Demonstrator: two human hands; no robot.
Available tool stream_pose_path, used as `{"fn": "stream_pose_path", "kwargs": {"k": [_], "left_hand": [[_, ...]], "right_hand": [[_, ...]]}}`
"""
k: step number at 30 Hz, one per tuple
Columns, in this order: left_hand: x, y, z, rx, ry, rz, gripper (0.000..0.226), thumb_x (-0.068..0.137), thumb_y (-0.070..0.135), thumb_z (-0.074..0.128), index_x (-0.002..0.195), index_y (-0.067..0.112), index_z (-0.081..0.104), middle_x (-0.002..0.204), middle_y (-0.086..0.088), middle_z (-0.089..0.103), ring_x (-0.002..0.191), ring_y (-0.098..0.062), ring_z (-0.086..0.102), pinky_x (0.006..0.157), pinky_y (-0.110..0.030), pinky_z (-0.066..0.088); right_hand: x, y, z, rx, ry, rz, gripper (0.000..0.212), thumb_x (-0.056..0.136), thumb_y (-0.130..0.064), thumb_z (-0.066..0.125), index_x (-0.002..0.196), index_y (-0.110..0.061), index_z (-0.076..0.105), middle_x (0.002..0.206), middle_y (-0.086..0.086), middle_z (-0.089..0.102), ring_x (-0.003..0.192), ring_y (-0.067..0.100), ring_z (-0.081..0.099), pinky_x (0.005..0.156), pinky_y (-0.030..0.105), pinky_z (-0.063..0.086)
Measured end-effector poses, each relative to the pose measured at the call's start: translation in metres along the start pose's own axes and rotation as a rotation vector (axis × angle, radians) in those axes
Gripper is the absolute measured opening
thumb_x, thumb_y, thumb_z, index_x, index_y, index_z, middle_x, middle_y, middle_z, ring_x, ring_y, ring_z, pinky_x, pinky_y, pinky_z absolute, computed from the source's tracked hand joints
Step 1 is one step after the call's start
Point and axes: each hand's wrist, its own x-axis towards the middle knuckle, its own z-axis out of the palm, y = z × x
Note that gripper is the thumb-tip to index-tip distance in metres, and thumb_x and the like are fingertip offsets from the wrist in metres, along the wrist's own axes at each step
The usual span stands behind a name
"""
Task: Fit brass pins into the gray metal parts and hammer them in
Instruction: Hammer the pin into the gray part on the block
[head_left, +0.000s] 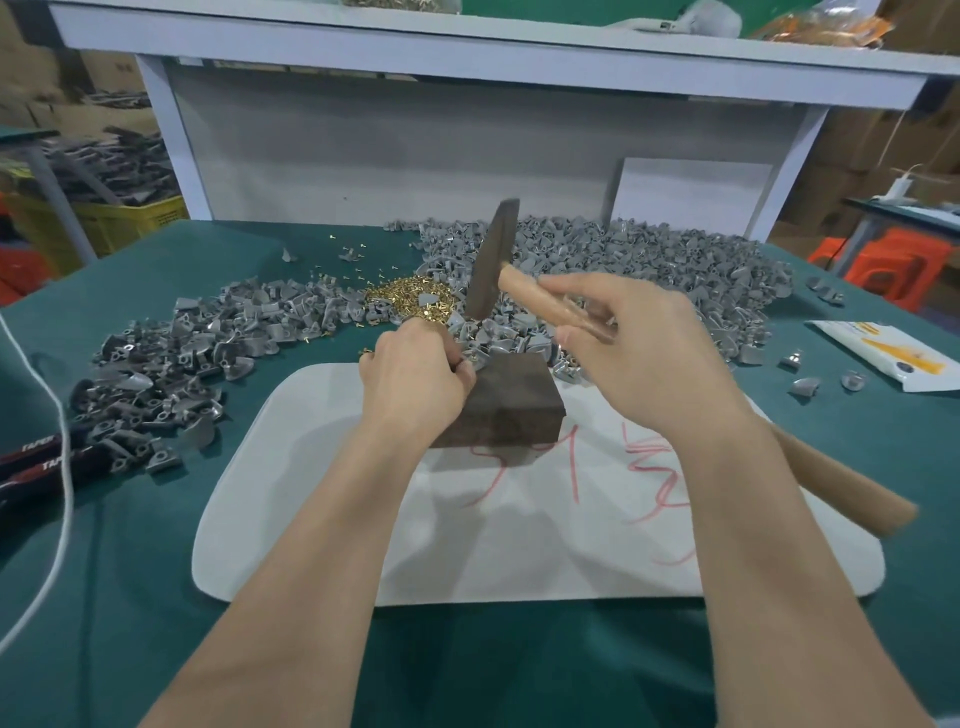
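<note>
My right hand (644, 353) grips the wooden handle of a hammer (493, 265), whose dark head is raised above the block. My left hand (415, 379) is curled at the left top edge of a dark metal block (514, 410) and pinches something small there; the piece itself is hidden by my fingers. A heap of brass pins (410, 301) lies just behind my left hand. Gray metal parts lie in a large pile (649, 270) behind the block and a second pile (171, 358) to the left.
The block stands on a white sheet (322, 493) with red scribbles, on a green table cover (104, 597). A white cord (62, 467) and dark labelled items lie at the left. A white packet (893, 353) is at the right. A white shelf frame stands behind.
</note>
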Motion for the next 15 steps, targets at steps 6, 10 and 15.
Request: {"fn": "stream_pose_path", "kwargs": {"k": [6,10,15], "left_hand": [[-0.0007,0.0009,-0.0014,-0.019,-0.015,-0.014,0.011,0.087,0.023,0.064,0.078,0.016,0.065,0.1,-0.005,0.065,0.103,-0.031,0.055,0.093,-0.043,0.045],[-0.0004,0.0009,-0.001,-0.013,-0.006,0.0,0.013,0.087,0.023,0.062,0.083,0.013,0.069,0.102,-0.006,0.065,0.103,-0.031,0.055,0.093,-0.043,0.045],[-0.0017,0.002,-0.003,-0.027,-0.017,-0.011,0.011,0.087,0.022,0.063,0.076,0.017,0.064,0.098,-0.006,0.065,0.101,-0.03,0.056,0.092,-0.044,0.046]], "right_hand": [[-0.0028,-0.0024,0.0039,-0.047,-0.064,0.011,0.04,0.088,-0.028,0.058,0.12,-0.051,0.054,0.085,-0.013,0.058,0.089,0.02,0.058,0.08,0.033,0.048],[0.0,-0.0007,-0.0002,-0.012,-0.023,0.013,0.04,0.088,-0.027,0.058,0.121,-0.05,0.054,0.083,-0.013,0.056,0.085,0.018,0.058,0.076,0.033,0.048],[-0.0026,0.0001,0.0057,-0.025,-0.09,0.02,0.04,0.088,-0.027,0.059,0.119,-0.052,0.054,0.079,-0.015,0.054,0.085,0.018,0.056,0.075,0.03,0.045]]}}
